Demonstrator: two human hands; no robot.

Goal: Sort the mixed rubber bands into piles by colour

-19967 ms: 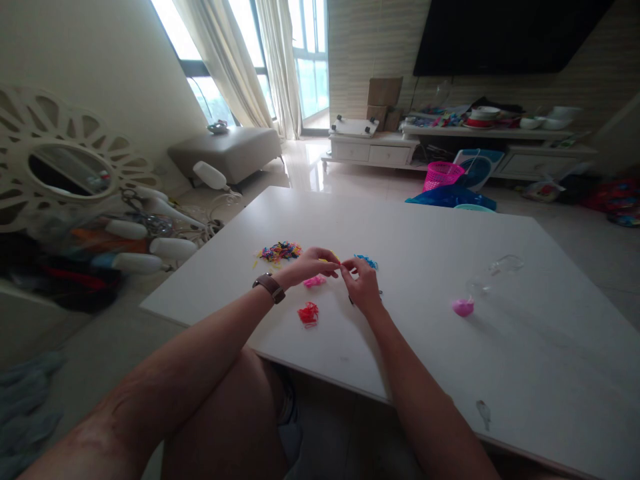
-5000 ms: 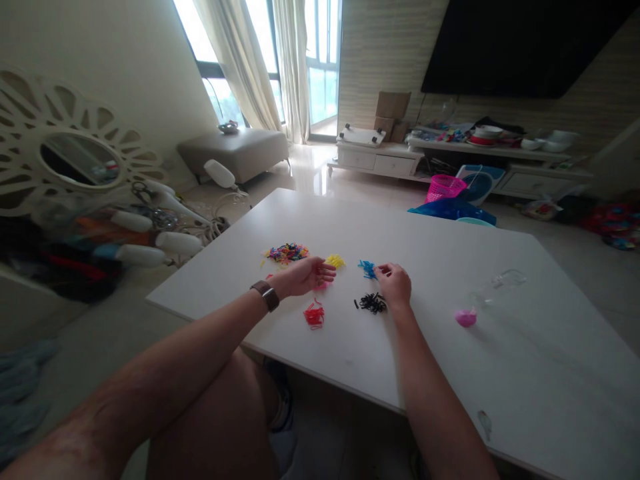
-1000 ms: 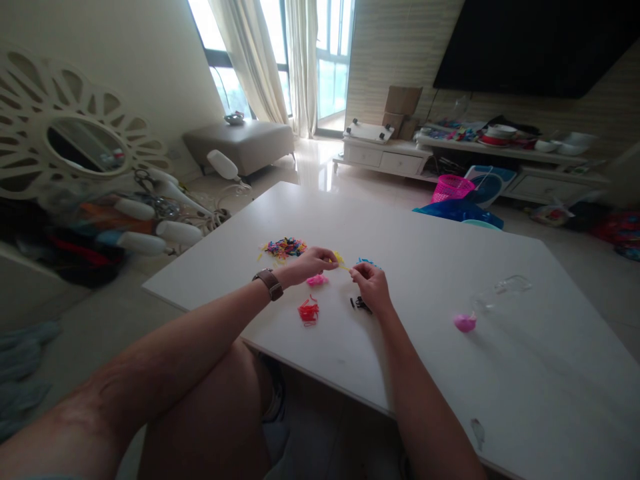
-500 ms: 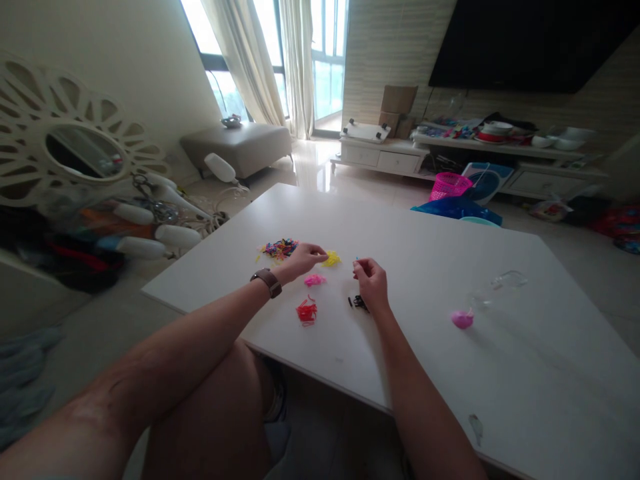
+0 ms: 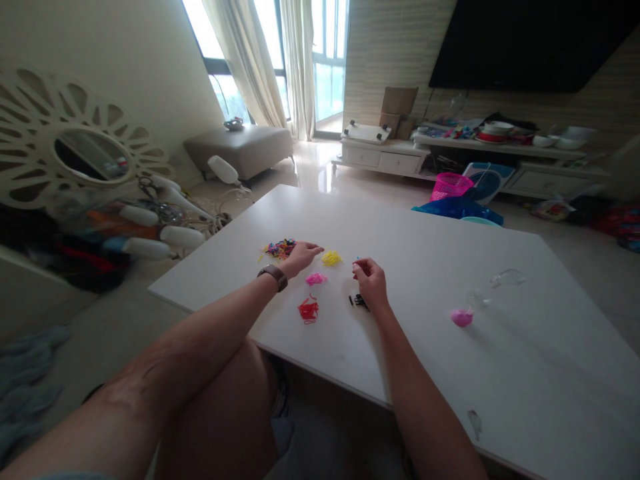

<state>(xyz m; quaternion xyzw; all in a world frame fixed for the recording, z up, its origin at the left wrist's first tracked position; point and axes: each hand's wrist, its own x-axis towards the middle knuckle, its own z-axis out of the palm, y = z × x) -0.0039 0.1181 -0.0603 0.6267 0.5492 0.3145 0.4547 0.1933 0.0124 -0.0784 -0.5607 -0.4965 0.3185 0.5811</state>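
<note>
My left hand (image 5: 301, 257) reaches over the right edge of a mixed-colour pile of small rubber bands (image 5: 278, 248). Its thumb and fingers are pressed together just left of a yellow rubber band pile (image 5: 332, 258); anything between them is too small to make out. My right hand (image 5: 371, 279) is closed in a pinch above the table, and what its fingertips hold is unclear. A tiny blue bit (image 5: 358, 258) shows just beyond those fingertips. Black bands (image 5: 358, 301) lie beneath the right wrist, partly hidden. Pink bands (image 5: 316, 279) and red bands (image 5: 309, 311) lie between my arms.
On the white table's (image 5: 430, 347) right side are a pink rounded object (image 5: 461, 317), clear plastic pieces (image 5: 507, 277) and a small clear item (image 5: 475, 424) near the front edge. A lamp with white shades (image 5: 183, 237) stands close by the left edge. Beyond the table is a pink basket (image 5: 450, 186).
My left hand has drawn slightly left from the yellow pile, which now shows more fully. My right hand stays nearly in place, still pinched. The view has shifted a little.
</note>
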